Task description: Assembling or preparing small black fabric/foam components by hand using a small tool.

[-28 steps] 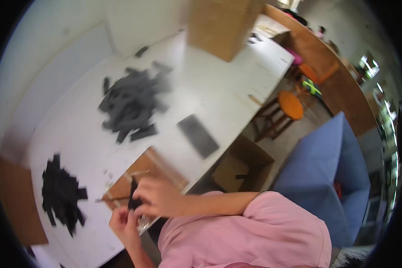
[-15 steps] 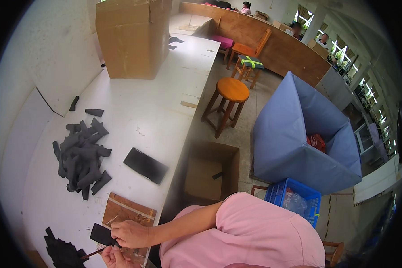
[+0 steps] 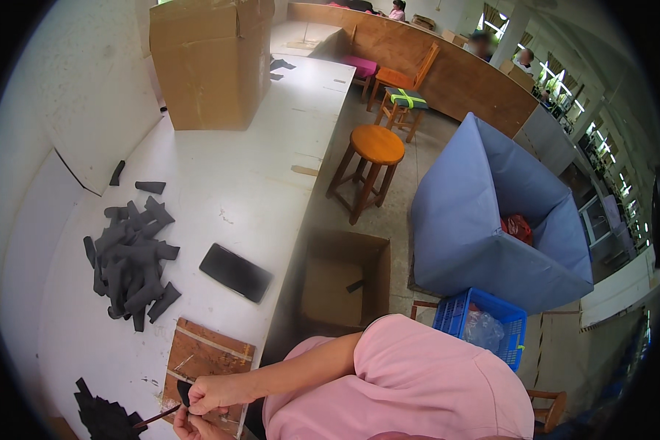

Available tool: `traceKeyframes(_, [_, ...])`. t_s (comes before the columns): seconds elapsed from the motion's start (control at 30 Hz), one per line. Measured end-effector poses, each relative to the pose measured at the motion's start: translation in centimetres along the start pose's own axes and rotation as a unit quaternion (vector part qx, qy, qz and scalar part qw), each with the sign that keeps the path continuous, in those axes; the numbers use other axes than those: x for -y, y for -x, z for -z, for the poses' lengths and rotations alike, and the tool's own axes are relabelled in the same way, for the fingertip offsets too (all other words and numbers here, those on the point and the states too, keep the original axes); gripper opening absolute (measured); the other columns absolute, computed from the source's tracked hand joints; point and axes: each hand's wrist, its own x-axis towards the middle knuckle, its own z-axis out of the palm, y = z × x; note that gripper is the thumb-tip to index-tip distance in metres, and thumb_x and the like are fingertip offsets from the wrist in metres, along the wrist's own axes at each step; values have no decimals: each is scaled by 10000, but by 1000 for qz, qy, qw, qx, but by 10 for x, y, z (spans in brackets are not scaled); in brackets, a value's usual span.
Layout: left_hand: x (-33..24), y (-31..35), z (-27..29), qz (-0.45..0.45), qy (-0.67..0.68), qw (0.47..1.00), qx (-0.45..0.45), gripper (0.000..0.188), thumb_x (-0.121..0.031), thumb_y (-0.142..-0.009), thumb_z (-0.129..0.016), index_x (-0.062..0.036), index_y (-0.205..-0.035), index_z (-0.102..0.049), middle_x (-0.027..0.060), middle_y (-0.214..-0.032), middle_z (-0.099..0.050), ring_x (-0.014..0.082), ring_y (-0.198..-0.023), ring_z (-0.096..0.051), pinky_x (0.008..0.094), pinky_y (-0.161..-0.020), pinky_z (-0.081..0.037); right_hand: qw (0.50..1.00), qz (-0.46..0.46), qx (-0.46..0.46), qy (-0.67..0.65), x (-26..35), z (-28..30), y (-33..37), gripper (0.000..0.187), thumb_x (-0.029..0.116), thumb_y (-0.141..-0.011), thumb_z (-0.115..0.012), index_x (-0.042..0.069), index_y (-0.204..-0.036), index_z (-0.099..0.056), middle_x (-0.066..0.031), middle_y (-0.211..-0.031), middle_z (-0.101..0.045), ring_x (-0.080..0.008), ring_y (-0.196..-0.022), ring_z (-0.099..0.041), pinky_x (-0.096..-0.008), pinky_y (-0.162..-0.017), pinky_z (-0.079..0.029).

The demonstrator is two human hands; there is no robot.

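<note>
At the lower left my right hand [image 3: 216, 394] is closed on a small black fabric piece [image 3: 184, 391], part of which sticks out past its fingers. Just below it is my left hand [image 3: 194, 425], its fingertips pinched together close to the right hand's; what they grip is hidden. A thin dark reddish rod [image 3: 156, 416] runs from beside the fingertips to a stack of flat black pieces [image 3: 106, 412]. Both hands are over the near edge of a worn brown board [image 3: 211, 350]. Further along the table lies a heap of dark grey fabric tubes [image 3: 132, 257].
A black phone [image 3: 236, 273] lies on the white table [image 3: 235, 172]. A tall cardboard box [image 3: 209, 70] stands at its far end. Beside the table are an open carton [image 3: 345, 282], a wooden stool [image 3: 376, 144], a blue-grey fabric bin [image 3: 455, 213] and a blue crate [image 3: 453, 315].
The black piece, which stuck out flat to the left of my right hand, is now turned and mostly covered by the fingers. My hands have shifted slightly lower, close together.
</note>
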Motion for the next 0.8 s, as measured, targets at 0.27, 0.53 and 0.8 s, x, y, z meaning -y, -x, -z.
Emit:
traceKeyframes(0.27, [-18, -11, 27, 336, 261, 887, 181, 254, -206, -763, -564, -75, -964, -481, 111, -870, -550, 213, -663, -537, 332, -572, -470, 996, 39, -38, 71, -4, 14, -1, 189, 194, -798, -537, 25, -719, -510, 9, -617, -467, -66, -531, -416, -213, -452, -337])
traceKeyframes(0.53, [-51, -10, 23, 293, 283, 885, 226, 239, -122, -776, -576, 48, -942, -548, 154, -830, -576, 209, -719, -569, 288, -594, -474, 982, 184, 18, 29, 11, 6, 3, 140, 51, -804, -503, 1, -678, -470, -6, -667, -480, -121, -634, -484, -245, -580, -389])
traceKeyframes(0.8, [-40, 10, -2, 72, 142, 987, -21, 256, -70, -754, -611, 64, -959, -536, 161, -873, -567, 245, -738, -557, 322, -654, -479, 892, 332, -71, 298, 11, -3, 5, 127, 54, -753, -536, -7, -683, -450, -93, -672, -471, -208, -619, -492, -292, -560, -375])
